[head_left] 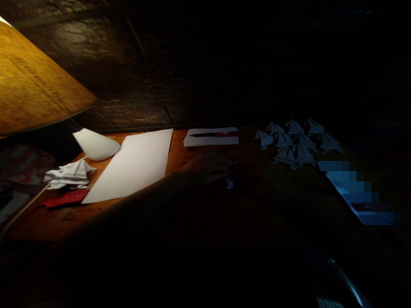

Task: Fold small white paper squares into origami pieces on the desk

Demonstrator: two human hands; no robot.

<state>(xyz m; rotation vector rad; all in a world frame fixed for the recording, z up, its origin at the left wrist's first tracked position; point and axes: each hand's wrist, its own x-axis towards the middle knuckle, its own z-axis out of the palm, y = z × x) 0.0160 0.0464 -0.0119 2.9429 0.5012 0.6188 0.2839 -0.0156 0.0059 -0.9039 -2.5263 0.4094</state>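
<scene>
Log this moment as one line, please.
left hand: at small paper piece; right hand: near it, grip too dark to tell; knife: on paper stack; folded figures: clustered

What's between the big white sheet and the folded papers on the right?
In the head view, a small paper stack with a red-handled knife on top. Nearer the camera, dimly: the left hand, a small white paper and the right hand.

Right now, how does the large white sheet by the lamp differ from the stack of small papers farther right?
The large sheet is much bigger than the small paper stack. The large sheet lies slanted, while the small paper stack sits more squarely across the view. The small paper stack has a knife on top; the large sheet has none. Both are white and lie flat.
</scene>
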